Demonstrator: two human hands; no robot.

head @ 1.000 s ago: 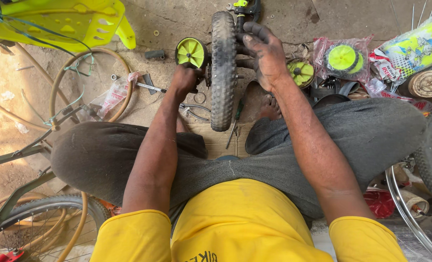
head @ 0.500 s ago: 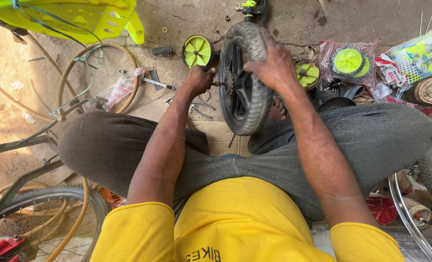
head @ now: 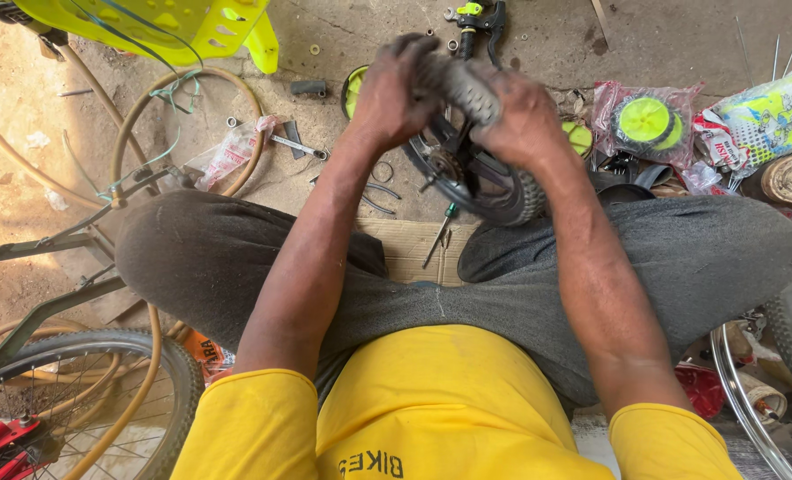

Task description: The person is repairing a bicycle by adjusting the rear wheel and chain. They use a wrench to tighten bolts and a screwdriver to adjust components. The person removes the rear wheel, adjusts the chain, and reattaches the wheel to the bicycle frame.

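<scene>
You sit cross-legged on the floor (head: 538, 36). The small wheel (head: 480, 169) now lies tilted in front of your knees, where half a second ago it stood more upright and a second ago edge-on. So you are turning it over in your grip, bringing its knobby tyre (head: 467, 89) up at twelve o'clock. Your left hand (head: 396, 93) and right hand (head: 525, 120) both clamp that tyre, fingers curled shut around the rubber. At nine o'clock lies a bicycle frame (head: 49, 244); at three, bagged green wheels (head: 645, 120). A screwdriver (head: 438, 233) rests at six on what looks like cardboard.
</scene>
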